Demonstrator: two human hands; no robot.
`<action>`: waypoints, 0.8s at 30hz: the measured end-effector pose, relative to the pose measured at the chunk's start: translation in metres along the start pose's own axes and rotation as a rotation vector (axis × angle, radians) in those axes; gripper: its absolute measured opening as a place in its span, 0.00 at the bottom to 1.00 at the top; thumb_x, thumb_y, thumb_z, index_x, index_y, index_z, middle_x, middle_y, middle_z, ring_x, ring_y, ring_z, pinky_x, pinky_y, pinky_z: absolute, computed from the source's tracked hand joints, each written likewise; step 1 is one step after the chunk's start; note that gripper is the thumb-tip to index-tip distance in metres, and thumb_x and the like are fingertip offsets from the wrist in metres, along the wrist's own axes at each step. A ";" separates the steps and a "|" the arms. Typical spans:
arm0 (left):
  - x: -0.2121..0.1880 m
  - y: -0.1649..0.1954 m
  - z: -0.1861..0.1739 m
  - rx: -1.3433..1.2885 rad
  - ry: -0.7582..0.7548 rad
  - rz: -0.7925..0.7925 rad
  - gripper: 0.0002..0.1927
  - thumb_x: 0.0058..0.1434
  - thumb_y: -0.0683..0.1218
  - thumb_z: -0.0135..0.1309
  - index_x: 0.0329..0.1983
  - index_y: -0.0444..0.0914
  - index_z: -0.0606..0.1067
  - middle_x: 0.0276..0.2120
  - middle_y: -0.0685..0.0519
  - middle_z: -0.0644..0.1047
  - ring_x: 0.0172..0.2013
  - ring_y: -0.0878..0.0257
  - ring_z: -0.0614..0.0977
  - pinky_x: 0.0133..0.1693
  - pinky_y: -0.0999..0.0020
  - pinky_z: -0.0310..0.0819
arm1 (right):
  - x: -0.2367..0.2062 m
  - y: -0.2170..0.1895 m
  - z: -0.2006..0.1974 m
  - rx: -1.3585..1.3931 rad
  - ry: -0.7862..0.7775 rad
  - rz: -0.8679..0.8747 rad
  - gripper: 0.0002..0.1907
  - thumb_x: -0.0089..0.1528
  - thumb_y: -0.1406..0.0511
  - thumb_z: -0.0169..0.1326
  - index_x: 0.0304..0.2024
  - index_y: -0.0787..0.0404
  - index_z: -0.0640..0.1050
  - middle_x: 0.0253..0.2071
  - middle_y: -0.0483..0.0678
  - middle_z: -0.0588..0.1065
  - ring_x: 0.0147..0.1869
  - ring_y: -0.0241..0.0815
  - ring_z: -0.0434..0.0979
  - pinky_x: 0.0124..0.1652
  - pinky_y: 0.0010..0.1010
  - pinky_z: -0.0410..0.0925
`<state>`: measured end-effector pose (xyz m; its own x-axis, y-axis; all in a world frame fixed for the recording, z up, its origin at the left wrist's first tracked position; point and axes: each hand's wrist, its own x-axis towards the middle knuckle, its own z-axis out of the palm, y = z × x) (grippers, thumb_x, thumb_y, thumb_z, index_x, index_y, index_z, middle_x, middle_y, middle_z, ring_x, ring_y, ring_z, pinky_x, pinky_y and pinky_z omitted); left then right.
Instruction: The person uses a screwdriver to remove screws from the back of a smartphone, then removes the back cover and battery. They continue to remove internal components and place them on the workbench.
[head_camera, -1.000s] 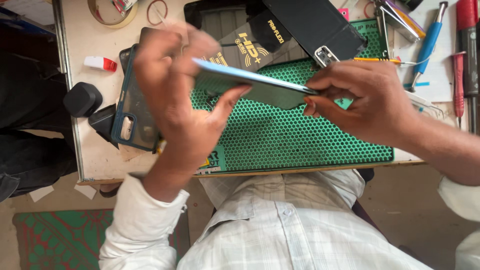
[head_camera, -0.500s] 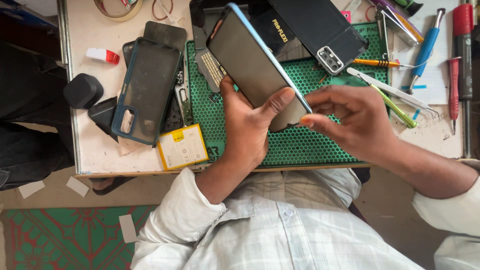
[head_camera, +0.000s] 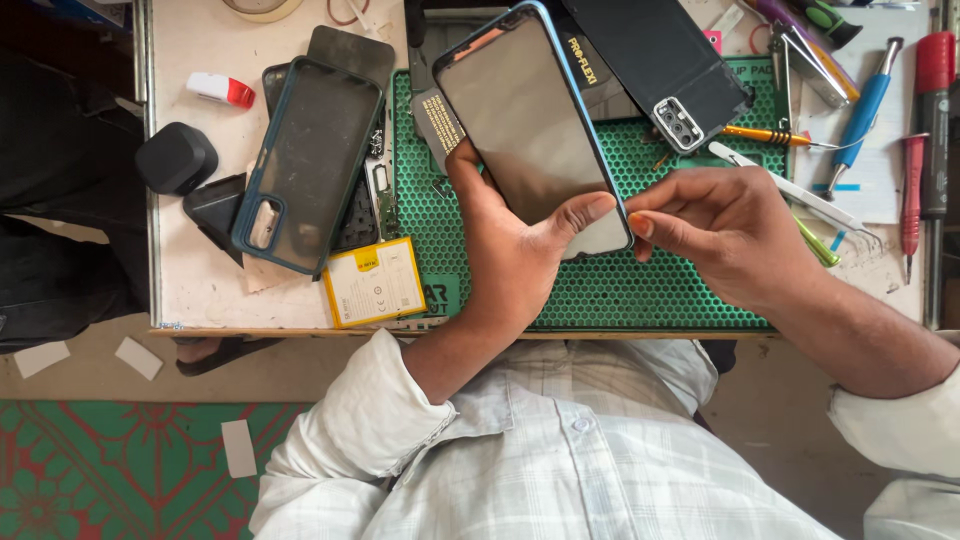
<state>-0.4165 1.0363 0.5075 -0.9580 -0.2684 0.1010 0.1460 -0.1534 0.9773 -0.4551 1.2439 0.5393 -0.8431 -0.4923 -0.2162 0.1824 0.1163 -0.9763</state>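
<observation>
Blue-rimmed smartphone with a dark glass screen (head_camera: 535, 125) is held up over the green honeycomb work mat (head_camera: 640, 290), screen facing the camera, top end tilted away to upper left. Left hand (head_camera: 510, 245) is clamped on its lower end: thumb across the bottom right corner of the glass, fingers behind. Right hand (head_camera: 725, 235) sits just beside that corner, thumb and forefinger pinched together, tips touching the phone's edge; can't tell if anything is between them.

Around it, on the mat's top edge: black phone back cover with a camera block (head_camera: 660, 60). Right of the mat: blue-handled screwdriver (head_camera: 862, 110), red-handled screwdriver (head_camera: 912, 190), white plastic pry tool (head_camera: 785, 185). Left of the mat on the pale bench top (head_camera: 190, 270): dark translucent phone case with a teal rim (head_camera: 305, 165), yellow-edged flat battery (head_camera: 375, 282), small black rounded box (head_camera: 176, 157), white and red cap piece (head_camera: 222, 90).
</observation>
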 end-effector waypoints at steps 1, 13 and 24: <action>-0.003 -0.001 -0.001 0.011 0.003 0.009 0.53 0.55 0.53 0.73 0.72 0.31 0.51 0.62 0.45 0.65 0.63 0.56 0.73 0.64 0.63 0.74 | 0.000 0.003 0.000 0.016 -0.005 0.004 0.11 0.65 0.70 0.58 0.46 0.74 0.81 0.36 0.52 0.80 0.40 0.36 0.80 0.40 0.28 0.74; -0.022 -0.024 -0.015 0.152 -0.083 0.074 0.52 0.58 0.51 0.72 0.73 0.30 0.51 0.62 0.42 0.66 0.63 0.55 0.72 0.68 0.62 0.70 | -0.007 0.044 0.010 0.047 0.047 0.025 0.14 0.65 0.73 0.56 0.52 0.76 0.78 0.38 0.52 0.81 0.36 0.37 0.82 0.31 0.30 0.77; -0.033 -0.032 -0.007 0.154 -0.137 0.103 0.43 0.62 0.44 0.66 0.71 0.32 0.52 0.54 0.42 0.72 0.53 0.56 0.81 0.58 0.62 0.78 | -0.011 0.064 0.014 -0.026 0.079 -0.027 0.19 0.65 0.72 0.57 0.58 0.75 0.75 0.37 0.54 0.80 0.34 0.38 0.82 0.34 0.28 0.77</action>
<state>-0.3873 1.0433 0.4713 -0.9661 -0.1422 0.2156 0.2153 0.0176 0.9764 -0.4272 1.2449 0.4794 -0.8851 -0.4259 -0.1877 0.1469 0.1272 -0.9809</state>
